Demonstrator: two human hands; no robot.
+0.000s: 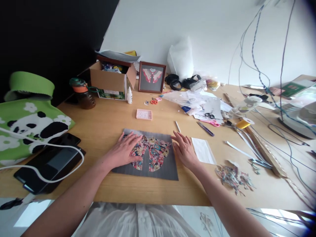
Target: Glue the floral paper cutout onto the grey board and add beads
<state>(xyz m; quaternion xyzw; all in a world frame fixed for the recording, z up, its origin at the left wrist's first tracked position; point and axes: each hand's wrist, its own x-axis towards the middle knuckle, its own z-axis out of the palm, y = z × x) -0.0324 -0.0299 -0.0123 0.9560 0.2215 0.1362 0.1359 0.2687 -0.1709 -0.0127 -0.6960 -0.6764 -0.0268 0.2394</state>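
A grey sheet lies flat on the wooden table in front of me. On it sits a floral fabric collar, two rounded halves with a gap between them. My left hand rests open, fingers spread, over the collar's left half and hides part of it. At the sheet's right edge my right hand lies open, fingertips on or just above the border. Beside it is a folded white cloth or paper. A white pen-like stick lies just beyond the right fingertips.
Fabric scraps, scissors and a wooden strip are at right. Behind stand a pink tray, a glue bottle, a framed collar and a cardboard box. A panda bag and power bank lie left.
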